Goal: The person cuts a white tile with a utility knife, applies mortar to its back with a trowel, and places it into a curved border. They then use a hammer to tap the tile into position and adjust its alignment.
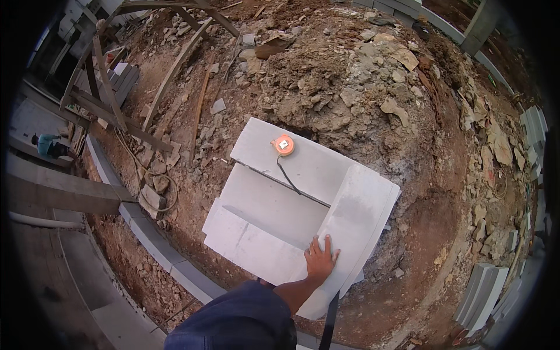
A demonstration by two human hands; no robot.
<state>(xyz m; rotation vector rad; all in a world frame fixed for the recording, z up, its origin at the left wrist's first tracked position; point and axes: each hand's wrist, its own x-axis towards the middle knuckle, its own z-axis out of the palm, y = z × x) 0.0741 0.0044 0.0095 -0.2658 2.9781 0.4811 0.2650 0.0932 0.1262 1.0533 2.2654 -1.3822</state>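
My left hand (pixel 319 260) lies on the pale grey building blocks near their front, fingers spread, holding nothing. Its arm comes up from the lower edge in a dark blue sleeve (pixel 236 321). Under the fingers is the long right-hand block (pixel 364 213); a second block (pixel 254 236) sits to the left of the hand, and a third block (pixel 309 160) crosses the far side. Between them lies a lower pale surface (pixel 274 201). An orange tape measure (pixel 284 145) rests on the far block, its dark strap trailing toward the gap. My right hand is out of sight.
Rubble and red soil (pixel 326 76) surround the blocks. Wooden framing (pixel 105 87) leans at the upper left, beside a looped hose (pixel 143 175). A low block wall (pixel 151 236) runs along the left. More blocks (pixel 481 294) stand lower right. A person in teal (pixel 49 146) is far left.
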